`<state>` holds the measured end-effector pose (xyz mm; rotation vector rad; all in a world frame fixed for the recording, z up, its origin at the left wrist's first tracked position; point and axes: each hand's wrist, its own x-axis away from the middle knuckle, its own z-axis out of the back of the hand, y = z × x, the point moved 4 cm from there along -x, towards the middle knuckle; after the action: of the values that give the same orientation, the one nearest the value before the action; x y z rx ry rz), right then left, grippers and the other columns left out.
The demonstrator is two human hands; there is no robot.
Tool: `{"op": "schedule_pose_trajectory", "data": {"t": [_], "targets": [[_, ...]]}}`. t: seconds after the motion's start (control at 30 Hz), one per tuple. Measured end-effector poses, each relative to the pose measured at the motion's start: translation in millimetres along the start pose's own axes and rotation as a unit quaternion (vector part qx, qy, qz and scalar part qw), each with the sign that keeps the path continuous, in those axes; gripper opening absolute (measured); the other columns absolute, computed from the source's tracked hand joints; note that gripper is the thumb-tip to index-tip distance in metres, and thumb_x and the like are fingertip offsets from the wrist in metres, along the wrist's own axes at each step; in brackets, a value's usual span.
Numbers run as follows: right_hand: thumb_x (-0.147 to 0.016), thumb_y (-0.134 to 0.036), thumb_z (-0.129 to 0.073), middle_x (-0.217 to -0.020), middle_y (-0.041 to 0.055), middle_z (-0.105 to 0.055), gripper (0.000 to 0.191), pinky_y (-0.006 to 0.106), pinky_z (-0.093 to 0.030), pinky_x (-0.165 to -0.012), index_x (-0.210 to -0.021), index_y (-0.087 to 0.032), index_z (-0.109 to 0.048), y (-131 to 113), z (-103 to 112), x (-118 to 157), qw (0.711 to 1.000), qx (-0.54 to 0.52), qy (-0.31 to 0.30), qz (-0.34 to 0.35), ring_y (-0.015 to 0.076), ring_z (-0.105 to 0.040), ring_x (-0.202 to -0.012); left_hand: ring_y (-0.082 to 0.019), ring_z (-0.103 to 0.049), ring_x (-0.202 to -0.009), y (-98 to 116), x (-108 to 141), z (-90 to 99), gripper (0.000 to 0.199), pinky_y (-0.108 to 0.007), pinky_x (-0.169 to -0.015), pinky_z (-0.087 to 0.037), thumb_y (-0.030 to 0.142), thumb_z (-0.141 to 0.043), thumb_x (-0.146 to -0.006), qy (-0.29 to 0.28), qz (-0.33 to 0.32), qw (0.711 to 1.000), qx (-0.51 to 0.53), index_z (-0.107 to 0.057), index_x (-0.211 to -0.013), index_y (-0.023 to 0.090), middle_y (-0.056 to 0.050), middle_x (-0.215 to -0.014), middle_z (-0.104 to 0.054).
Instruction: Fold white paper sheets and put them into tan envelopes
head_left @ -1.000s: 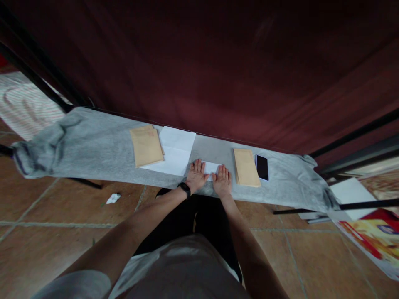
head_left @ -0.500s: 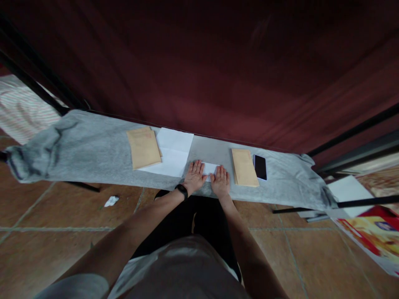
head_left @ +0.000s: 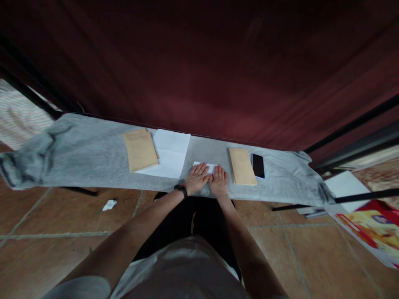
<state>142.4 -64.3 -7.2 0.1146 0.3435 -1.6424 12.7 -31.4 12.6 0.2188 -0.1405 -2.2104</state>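
Both hands lie flat, side by side, on a small folded white paper (head_left: pixel 211 168) on the grey cloth. My left hand (head_left: pixel 196 178), with a black band at the wrist, covers the paper's left part, fingers stretched out. My right hand (head_left: pixel 219 182) rests palm down at its right end, fingers extended. Left of them are a larger white sheet (head_left: pixel 174 153) with fold creases and brown envelopes (head_left: pixel 141 150) overlapping its left side. To the right lie more brown envelopes (head_left: pixel 242 167) beside a dark-screened phone (head_left: pixel 258 165).
The long narrow surface is draped with grey cloth (head_left: pixel 90 153), and a dark red curtain (head_left: pixel 193 83) hangs behind it. A crumpled white scrap (head_left: pixel 109 204) lies on the tiled floor. At the right are a red and yellow box (head_left: pixel 374 226) and a black bar (head_left: pixel 368 196).
My left hand has slid right over the small paper, closer to my right hand, and its fingers now point more to the right. The view has shifted slightly.
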Motion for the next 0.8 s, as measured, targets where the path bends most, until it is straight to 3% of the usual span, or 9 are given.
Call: {"op": "schedule_pose_trajectory", "data": {"t": [0.57, 0.8], "targets": [[-0.105, -0.041, -0.034, -0.154, 0.0211, -0.045, 0.060, 0.049, -0.030, -0.117, -0.151, -0.004, -0.041, 12.2, 6.1, 16.4, 0.999, 0.008, 0.048, -0.006, 0.0319, -0.044, -0.141, -0.027, -0.022, -0.153, -19.0, 9.6, 2.4, 0.068, -0.042, -0.125, -0.018, 0.046, -0.028, -0.101, 0.009, 0.097, 0.995, -0.012, -0.032, -0.155, 0.004, -0.017, -0.163, -0.029], [-0.105, -0.040, -0.034, -0.154, 0.0222, -0.043, 0.060, 0.051, -0.029, -0.117, -0.150, -0.001, -0.040, 8.8, 11.8, 24.3, 0.998, 0.014, 0.060, -0.019, 0.0334, -0.043, -0.142, -0.026, -0.024, -0.153, -18.8, 12.0, 1.9, 0.067, -0.043, -0.125, -0.018, 0.045, -0.029, -0.101, 0.035, 0.107, 0.994, -0.010, -0.031, -0.156, 0.006, -0.016, -0.163, -0.030]]}}
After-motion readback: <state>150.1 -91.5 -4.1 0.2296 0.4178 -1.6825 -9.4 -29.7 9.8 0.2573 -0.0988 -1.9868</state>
